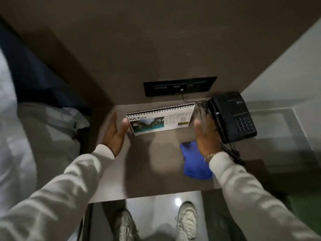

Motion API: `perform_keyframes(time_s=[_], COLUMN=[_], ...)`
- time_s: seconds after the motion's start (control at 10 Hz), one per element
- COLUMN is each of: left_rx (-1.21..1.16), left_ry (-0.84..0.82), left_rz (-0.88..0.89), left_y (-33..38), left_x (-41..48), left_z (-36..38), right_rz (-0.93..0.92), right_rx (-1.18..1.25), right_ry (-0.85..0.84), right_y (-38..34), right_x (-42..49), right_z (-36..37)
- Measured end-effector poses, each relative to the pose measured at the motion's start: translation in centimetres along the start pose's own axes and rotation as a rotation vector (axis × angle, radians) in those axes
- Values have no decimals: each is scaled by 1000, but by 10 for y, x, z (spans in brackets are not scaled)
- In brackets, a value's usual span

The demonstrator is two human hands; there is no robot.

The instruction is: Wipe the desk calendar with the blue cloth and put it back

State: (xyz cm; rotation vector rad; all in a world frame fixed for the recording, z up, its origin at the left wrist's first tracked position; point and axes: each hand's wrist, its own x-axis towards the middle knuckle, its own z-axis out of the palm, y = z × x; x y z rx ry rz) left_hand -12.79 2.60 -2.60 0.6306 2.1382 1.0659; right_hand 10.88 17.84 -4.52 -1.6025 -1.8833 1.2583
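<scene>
A spiral-bound desk calendar (160, 119) stands upright on the brown bedside table (152, 159), showing July with a pool photo. My left hand (115, 134) is open at the calendar's left edge, thumb tip touching or nearly touching it. My right hand (206, 136) is open a little to the right of the calendar, palm facing it, holding nothing. The blue cloth (194, 162) lies crumpled on the table below my right hand and wrist, partly hidden by them.
A black telephone (232, 117) with tangled cord sits at the table's right, just behind my right hand. A black socket panel (179, 86) is on the wall behind the calendar. A bed with white linen (34, 129) lies left. My shoes (186, 221) stand below.
</scene>
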Motion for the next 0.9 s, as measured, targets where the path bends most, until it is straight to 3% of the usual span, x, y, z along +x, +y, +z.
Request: perform_keyframes(time_s=[0.1, 0.3, 0.5, 0.6, 0.7, 0.9], left_rx=[-255, -644, -654, -636, -655, -672], left_ry=[1, -145, -66, -112, -131, -66], left_rz=[-157, -226, -251, -226, -184, -164], left_y=[9, 23, 7, 6, 14, 23], left_x=[3, 11, 33, 47, 50, 59], left_z=[4, 13, -24, -42, -49, -59], right_rz=[58, -15, 58, 60, 24, 31], right_rx=[146, 116, 282, 335, 246, 153], right_ry=[-61, -28, -90, -110, -185, -149], right_y=[-31, -41, -54, -68, -78, -99], right_x=[31, 30, 22, 33, 41, 41], right_z=[0, 18, 52, 73, 90, 91])
